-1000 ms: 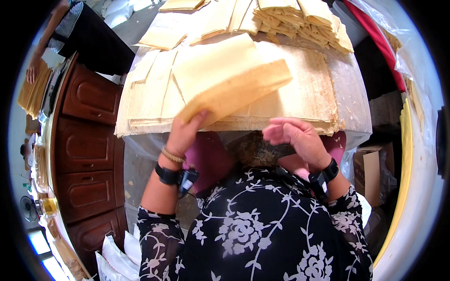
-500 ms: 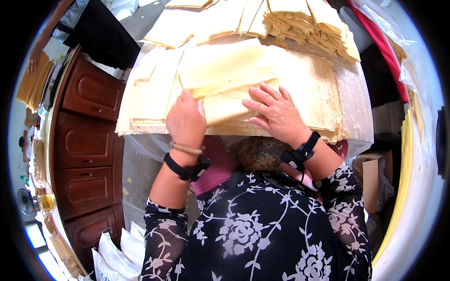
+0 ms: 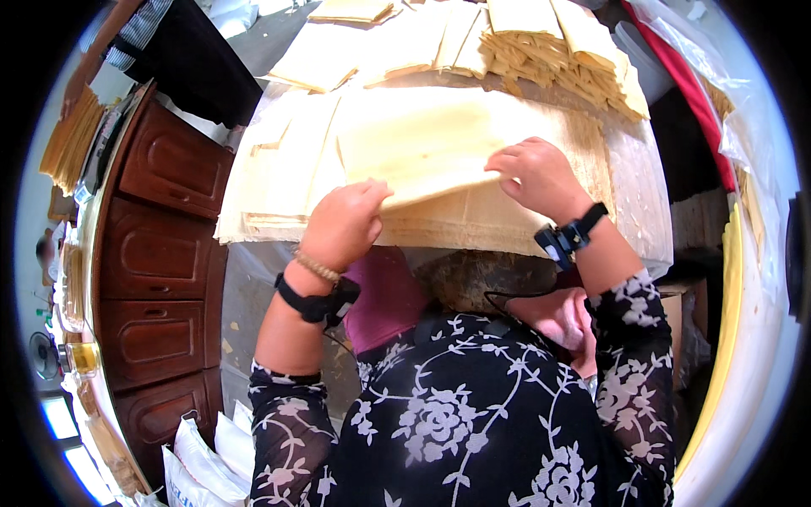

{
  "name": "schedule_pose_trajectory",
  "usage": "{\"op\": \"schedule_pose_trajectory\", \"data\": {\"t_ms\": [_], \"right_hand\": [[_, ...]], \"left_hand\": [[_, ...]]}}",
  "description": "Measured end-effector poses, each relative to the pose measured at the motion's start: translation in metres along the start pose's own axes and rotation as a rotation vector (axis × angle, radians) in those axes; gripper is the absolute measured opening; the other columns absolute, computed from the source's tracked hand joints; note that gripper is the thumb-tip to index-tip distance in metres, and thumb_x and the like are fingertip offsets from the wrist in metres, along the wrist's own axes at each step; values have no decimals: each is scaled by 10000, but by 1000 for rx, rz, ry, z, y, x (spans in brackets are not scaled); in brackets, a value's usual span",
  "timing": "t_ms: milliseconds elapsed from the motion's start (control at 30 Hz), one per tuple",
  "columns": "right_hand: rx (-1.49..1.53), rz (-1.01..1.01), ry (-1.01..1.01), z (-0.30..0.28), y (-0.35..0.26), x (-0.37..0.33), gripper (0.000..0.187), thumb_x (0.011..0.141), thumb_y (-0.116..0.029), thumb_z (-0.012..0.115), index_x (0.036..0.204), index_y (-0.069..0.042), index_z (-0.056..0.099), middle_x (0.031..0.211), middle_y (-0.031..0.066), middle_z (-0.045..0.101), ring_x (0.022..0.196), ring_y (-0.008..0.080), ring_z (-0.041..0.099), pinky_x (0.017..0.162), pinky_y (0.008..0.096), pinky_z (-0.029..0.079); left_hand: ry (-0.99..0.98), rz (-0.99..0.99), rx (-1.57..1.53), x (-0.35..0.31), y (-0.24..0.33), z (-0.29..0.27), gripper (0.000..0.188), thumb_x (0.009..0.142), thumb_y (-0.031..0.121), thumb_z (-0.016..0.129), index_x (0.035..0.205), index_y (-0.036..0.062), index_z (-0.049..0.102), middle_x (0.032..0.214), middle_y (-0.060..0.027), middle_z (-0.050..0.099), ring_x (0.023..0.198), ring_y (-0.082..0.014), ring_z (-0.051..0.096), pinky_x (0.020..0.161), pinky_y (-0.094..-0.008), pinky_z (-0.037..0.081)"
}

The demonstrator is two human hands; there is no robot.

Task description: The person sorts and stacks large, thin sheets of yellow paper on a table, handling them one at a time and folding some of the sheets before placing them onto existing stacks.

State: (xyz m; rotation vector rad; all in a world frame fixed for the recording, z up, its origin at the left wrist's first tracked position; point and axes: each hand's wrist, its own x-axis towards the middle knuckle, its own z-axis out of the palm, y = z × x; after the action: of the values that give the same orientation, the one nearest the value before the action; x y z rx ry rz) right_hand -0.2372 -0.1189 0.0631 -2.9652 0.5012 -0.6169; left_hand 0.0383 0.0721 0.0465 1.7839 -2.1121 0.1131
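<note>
A thin pale-yellow sheet (image 3: 414, 152), like dried tofu skin, is held up along its near edge by both hands. Closed in a pinch, my left hand (image 3: 345, 221) has the near left corner. At the near right corner, my right hand (image 3: 541, 175) grips the same sheet between thumb and fingers. The edge between the hands is lifted and slightly blurred. Underneath lies a flat stack of similar large sheets (image 3: 568, 196), reaching the table's near edge.
Folded yellow sheets (image 3: 566, 63) are piled at the far side of the plastic-covered table (image 3: 642, 194). A brown wooden cabinet (image 3: 165, 237) stands at left, white sacks (image 3: 203, 460) below it. Beyond the cabinet is another person (image 3: 190, 63). A pink cloth (image 3: 562, 325) lies near my lap.
My right hand has gone from lying spread on the sheet to pinching its near right corner, further right. My left hand still grips the left corner. The near edge is now raised.
</note>
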Motion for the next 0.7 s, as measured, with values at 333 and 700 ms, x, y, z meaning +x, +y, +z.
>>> {"op": "schedule_pose_trajectory", "data": {"t_ms": [333, 700], "right_hand": [[923, 645, 11, 17, 3, -19, 245, 962, -175, 666, 1138, -8, 688, 936, -40, 683, 820, 42, 580, 700, 216, 471], [275, 822, 41, 38, -17, 18, 401, 910, -349, 679, 806, 31, 605, 692, 192, 619, 636, 303, 599, 622, 406, 469]], "left_hand": [[232, -808, -1162, -34, -5, 22, 235, 950, 216, 700, 998, -13, 679, 869, 0, 695, 803, -58, 600, 657, -278, 478], [18, -856, 119, 6, 14, 24, 366, 967, 407, 598, 884, 52, 568, 795, -173, 689, 758, -376, 661, 651, -497, 505]]}}
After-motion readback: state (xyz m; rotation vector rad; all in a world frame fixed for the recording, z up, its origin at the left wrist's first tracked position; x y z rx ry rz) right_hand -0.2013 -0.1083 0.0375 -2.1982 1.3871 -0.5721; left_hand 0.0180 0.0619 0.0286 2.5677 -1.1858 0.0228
